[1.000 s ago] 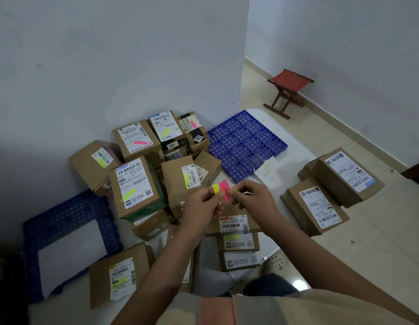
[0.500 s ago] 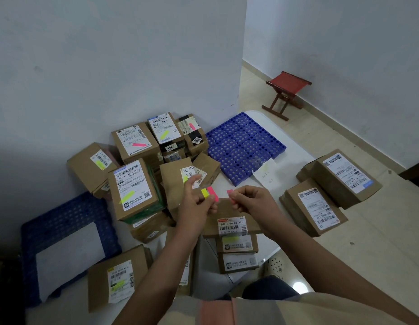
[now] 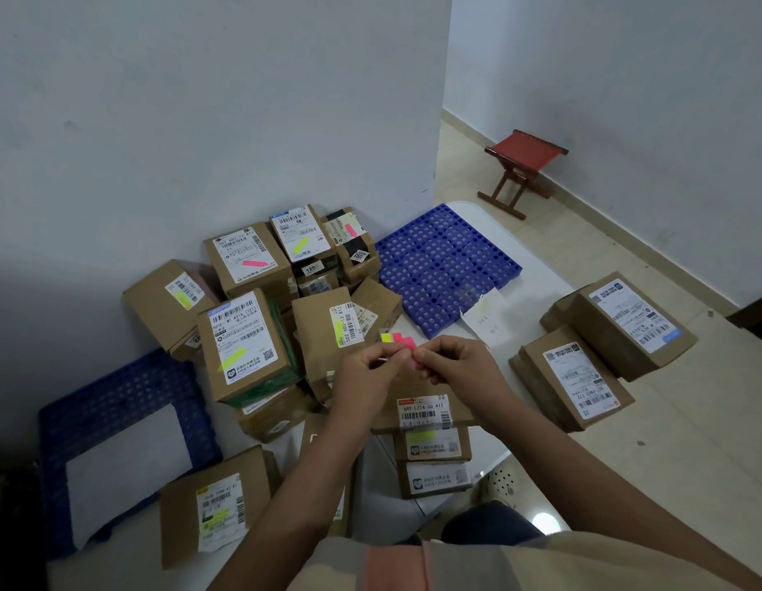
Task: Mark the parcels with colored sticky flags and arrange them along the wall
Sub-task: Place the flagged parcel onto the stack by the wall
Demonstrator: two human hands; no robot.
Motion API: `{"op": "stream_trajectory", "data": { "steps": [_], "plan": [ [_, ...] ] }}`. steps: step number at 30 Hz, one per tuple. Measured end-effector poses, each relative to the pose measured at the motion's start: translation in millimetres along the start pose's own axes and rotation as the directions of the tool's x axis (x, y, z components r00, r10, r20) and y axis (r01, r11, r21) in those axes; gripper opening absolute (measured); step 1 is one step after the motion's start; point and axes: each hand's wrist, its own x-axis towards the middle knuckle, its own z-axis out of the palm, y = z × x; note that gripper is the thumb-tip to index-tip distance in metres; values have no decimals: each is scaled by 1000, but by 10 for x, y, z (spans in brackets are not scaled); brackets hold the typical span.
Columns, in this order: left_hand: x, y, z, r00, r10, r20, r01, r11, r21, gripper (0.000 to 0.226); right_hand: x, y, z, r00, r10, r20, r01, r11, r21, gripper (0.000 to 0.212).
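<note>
Pinching the sticky flags (image 3: 397, 339) w/ both hands: left hand (image 3: 362, 377) fingers hold the pad, right hand (image 3: 456, 368) fingers nip a pink flag, above the parcels (image 3: 243, 343).

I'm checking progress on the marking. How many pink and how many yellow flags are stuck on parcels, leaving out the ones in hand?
Pink flags: 2
Yellow flags: 6
Total: 8
</note>
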Motion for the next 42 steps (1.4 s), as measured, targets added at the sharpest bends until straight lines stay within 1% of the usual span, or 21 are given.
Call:
{"op": "stream_trajectory", "data": {
  "steps": [4,7,11,14,17,22,24,26,28,30,32,36,38,41,42],
  "plan": [
    [24,-23,-4,999,48,-24,-46,996,77,15,9,24,31,999,37,10,-37,998,40,12],
    [43,-31,0,995,99,-32,-92,980,174,14,16,30,36,997,70,14,-71,994,82,12],
    [48,-24,-5,985,170,-40,-153,950,272,20,34,26,29,996,85,26,-86,993,79,12],
    [62,-38,-17,984,172,-36,-157,953,258,13,51,3,19,995,90,39,-94,987,127,9],
    [72,-66,-30,987,162,-20,-152,954,260,15,52,-18,-5,993,105,61,-111,987,116,7],
    [117,-101,-45,982,187,2,-173,908,382,19,72,9,-43,985,161,66,-168,977,132,8],
    [132,-122,-84,979,205,1,-185,883,432,22,83,9,-99,987,155,46,-160,979,126,8],
    [154,-165,-145,977,214,-23,-181,875,449,21,74,24,-200,990,140,16,-141,988,60,8],
    [189,-236,-210,974,223,-35,-183,871,456,19,54,79,-304,989,149,-1,-148,983,-107,7],
    [205,-302,-248,978,211,-4,-183,855,485,17,35,162,-370,983,184,24,-165,924,-346,7],
    [189,-356,-255,982,185,42,-181,847,499,14,21,242,-380,972,223,75,-155,845,-512,7],
    [138,-398,-241,983,168,68,-178,817,549,10,13,338,-346,961,248,119,-131,794,-594,9],
    [136,-400,-237,985,160,66,-169,817,552,10,39,360,-324,966,237,102,-119,762,-637,9],
    [134,-403,-236,986,155,64,-165,828,537,10,95,356,-271,977,200,69,-94,703,-705,17],
    [132,-404,-236,986,157,64,-167,824,541,10,113,359,-252,980,189,57,-93,694,-714,15]
  ]
}}
